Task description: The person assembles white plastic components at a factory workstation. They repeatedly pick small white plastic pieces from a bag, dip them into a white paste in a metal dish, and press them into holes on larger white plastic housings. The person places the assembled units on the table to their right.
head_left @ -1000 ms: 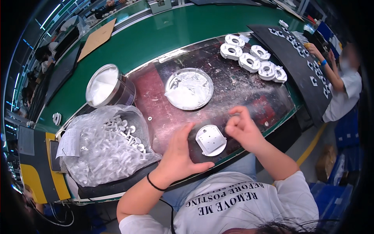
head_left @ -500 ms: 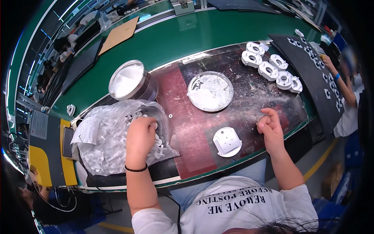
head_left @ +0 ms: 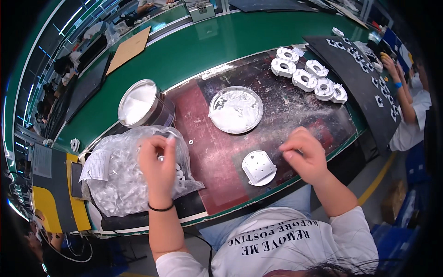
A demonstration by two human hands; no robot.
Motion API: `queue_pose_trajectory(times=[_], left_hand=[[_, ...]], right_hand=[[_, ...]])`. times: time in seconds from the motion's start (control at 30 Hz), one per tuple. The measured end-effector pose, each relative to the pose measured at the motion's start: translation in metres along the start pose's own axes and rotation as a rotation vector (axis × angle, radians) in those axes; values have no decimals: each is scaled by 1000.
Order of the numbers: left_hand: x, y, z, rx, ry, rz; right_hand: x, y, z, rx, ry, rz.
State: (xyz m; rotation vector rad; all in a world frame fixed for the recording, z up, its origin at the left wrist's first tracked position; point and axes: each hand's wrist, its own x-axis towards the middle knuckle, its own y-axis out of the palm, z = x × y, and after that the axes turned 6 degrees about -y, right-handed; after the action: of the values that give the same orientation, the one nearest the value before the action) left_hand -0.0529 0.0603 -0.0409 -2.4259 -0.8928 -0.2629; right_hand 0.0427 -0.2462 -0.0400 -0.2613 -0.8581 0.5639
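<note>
Worktop point(head_left: 207, 171) beneath bag point(head_left: 124, 196) with printed label point(head_left: 97, 165)

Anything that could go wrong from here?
The left hand is at the open plastic bag; catching its loose film might spill some small white parts. The rounded white piece lies near the front edge of the table, so a bump from the right hand could knock it off.

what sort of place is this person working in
Probably a factory assembly area: there's a long green workbench, a cluster of matching white housings with round openings, and a clear plastic bag of small white parts.
</note>
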Motion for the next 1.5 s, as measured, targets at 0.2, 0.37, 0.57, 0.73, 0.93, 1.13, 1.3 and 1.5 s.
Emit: queue_pose_trajectory(times=[0.2,0.37,0.57,0.73,0.93,1.13,1.3,1.5], left_hand=[[-49,43,-28,-693,120,393],[-53,46,-18,-736,86,489],[-65,49,-17,-796,-44,509],[-65,47,-16,-725,-8,531],[-60,51,-24,-601,-70,501],[-56,52,-21,-369,3,664],[-56,54,-16,-351,21,657],[-55,53,-19,-269,74,658]], right_hand=[[32,42,31,-135,-140,195],[36,51,31,-139,-92,197],[38,62,25,8,-144,157],[41,53,22,38,-148,279],[48,16,-16,-139,22,197],[53,6,-64,-309,276,133],[48,17,-73,-383,111,175],[44,20,-78,-469,18,219]])
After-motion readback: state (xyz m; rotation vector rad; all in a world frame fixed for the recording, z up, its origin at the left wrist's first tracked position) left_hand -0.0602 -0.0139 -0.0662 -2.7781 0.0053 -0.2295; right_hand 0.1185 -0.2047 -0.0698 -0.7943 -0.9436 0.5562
